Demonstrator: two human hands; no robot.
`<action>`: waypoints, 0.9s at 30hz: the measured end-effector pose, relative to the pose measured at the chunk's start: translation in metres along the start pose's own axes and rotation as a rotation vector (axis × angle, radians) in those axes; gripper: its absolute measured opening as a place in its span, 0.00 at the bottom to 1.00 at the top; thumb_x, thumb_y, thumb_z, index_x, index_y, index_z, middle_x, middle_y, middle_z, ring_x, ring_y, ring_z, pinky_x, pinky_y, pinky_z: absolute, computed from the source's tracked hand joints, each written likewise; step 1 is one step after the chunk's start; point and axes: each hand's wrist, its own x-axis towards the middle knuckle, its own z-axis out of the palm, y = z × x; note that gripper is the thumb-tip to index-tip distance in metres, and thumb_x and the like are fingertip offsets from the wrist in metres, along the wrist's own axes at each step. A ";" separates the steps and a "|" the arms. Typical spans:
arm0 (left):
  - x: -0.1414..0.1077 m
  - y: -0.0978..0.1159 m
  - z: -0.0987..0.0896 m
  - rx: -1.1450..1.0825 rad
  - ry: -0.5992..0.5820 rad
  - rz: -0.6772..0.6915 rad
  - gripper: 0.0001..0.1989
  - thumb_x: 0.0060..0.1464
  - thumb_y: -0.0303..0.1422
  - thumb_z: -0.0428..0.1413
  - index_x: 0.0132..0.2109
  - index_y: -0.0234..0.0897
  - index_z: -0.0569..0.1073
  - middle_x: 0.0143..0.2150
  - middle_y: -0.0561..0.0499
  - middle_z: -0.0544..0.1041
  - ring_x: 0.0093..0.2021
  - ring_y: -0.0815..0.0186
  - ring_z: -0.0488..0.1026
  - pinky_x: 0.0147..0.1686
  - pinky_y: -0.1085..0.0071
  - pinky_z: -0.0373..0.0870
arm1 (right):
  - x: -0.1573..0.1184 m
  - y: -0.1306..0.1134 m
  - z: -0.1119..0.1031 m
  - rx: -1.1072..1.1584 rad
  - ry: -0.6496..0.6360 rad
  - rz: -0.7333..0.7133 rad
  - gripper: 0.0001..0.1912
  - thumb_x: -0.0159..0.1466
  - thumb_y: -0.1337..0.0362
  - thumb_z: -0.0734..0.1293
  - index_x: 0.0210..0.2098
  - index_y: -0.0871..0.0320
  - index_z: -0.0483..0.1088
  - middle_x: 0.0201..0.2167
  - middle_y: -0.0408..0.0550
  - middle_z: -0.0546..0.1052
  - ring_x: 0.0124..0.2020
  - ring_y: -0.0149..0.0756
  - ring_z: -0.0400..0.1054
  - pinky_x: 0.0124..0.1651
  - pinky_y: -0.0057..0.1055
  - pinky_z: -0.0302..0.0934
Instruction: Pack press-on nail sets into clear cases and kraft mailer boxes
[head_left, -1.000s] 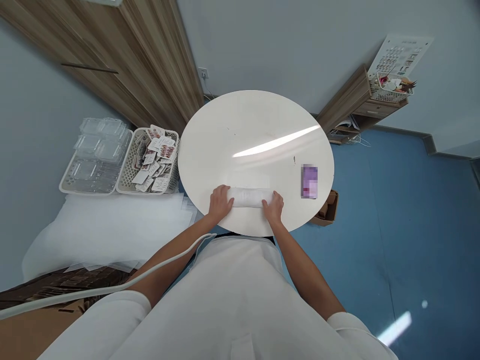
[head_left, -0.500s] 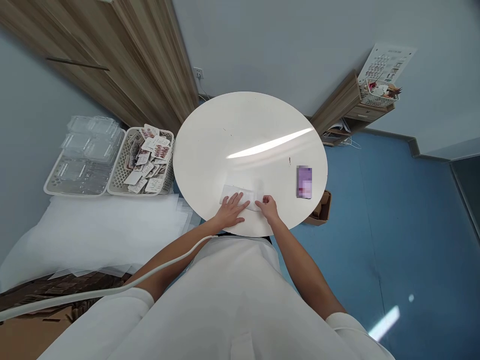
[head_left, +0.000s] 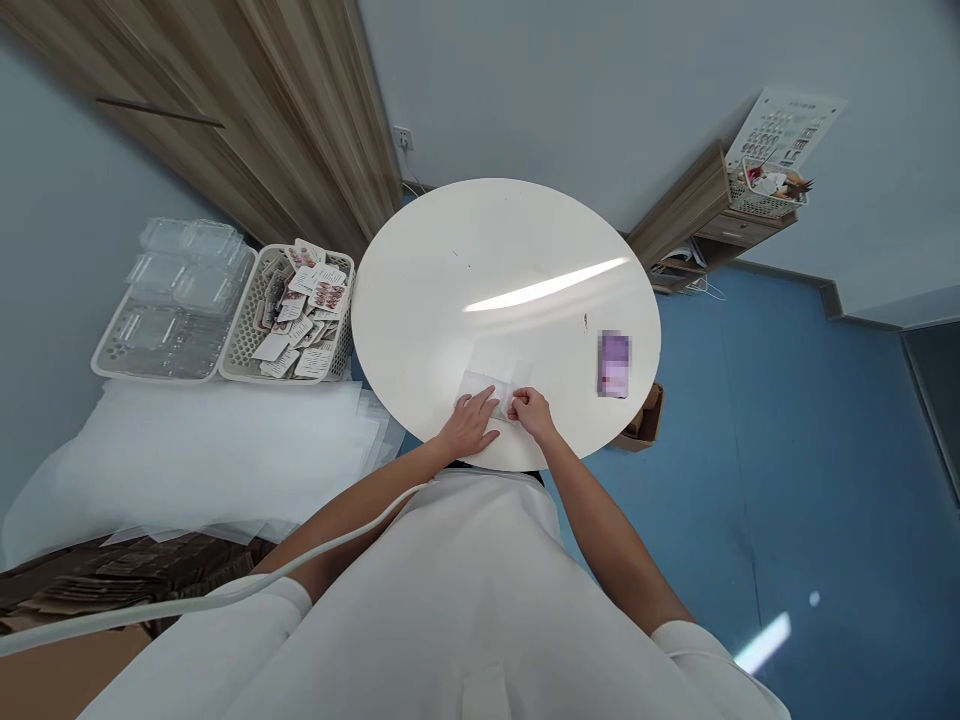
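Note:
A small whitish translucent sheet or bag [head_left: 477,381] lies near the front edge of the round white table [head_left: 420,260]. My left hand [head_left: 468,424] rests on it with the fingers spread, pressing it against the tabletop. At its right end, my right hand [head_left: 529,410] has its fingers pinched together on the edge of the translucent piece, and part of that edge stands up beside the fingertips. Exactly how the piece is folded is too faint to tell.
A purple item [head_left: 614,364], pixelated, lies at the table's right. Two baskets, one with clear plastic boxes [head_left: 187,265], one with printed cards [head_left: 300,320], stand left above white sheets [head_left: 225,450]. A cardboard box [head_left: 645,420] sits below the table's right edge.
My right hand has closed more tightly and turned slightly, and the right end of the translucent piece is more raised. The whole view has shifted a little.

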 end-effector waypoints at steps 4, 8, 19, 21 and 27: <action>-0.002 0.002 -0.005 0.045 -0.037 0.093 0.31 0.51 0.38 0.49 0.61 0.39 0.51 0.63 0.42 0.51 0.63 0.54 0.45 0.57 0.55 0.41 | 0.003 0.000 -0.007 -0.133 -0.068 -0.032 0.14 0.54 0.71 0.57 0.40 0.58 0.64 0.29 0.45 0.72 0.25 0.29 0.68 0.34 0.31 0.65; 0.000 0.000 -0.006 0.070 -0.098 0.049 0.30 0.49 0.37 0.51 0.59 0.41 0.55 0.62 0.43 0.54 0.62 0.52 0.46 0.56 0.54 0.41 | -0.002 0.005 -0.019 -0.438 -0.069 -0.226 0.20 0.53 0.70 0.60 0.47 0.57 0.64 0.40 0.48 0.68 0.34 0.31 0.67 0.42 0.33 0.63; -0.034 -0.014 0.014 -0.277 0.116 -0.647 0.35 0.49 0.43 0.51 0.60 0.38 0.48 0.62 0.36 0.50 0.61 0.48 0.46 0.50 0.50 0.54 | -0.004 0.014 0.009 -0.736 -0.046 -0.344 0.34 0.55 0.64 0.63 0.59 0.54 0.46 0.58 0.56 0.48 0.51 0.44 0.59 0.48 0.38 0.58; -0.036 -0.018 0.018 -0.449 0.144 -0.823 0.36 0.49 0.44 0.51 0.60 0.36 0.45 0.60 0.35 0.51 0.60 0.51 0.51 0.50 0.54 0.58 | -0.002 0.012 0.009 -0.730 -0.070 -0.363 0.35 0.54 0.64 0.63 0.59 0.54 0.47 0.58 0.55 0.49 0.51 0.43 0.59 0.47 0.37 0.58; -0.016 -0.031 0.009 -0.969 0.157 -1.173 0.37 0.47 0.45 0.55 0.58 0.38 0.46 0.50 0.39 0.63 0.41 0.65 0.69 0.33 0.69 0.69 | -0.001 0.014 0.006 -0.642 -0.135 -0.410 0.35 0.52 0.64 0.63 0.58 0.53 0.49 0.57 0.52 0.51 0.51 0.41 0.59 0.46 0.35 0.59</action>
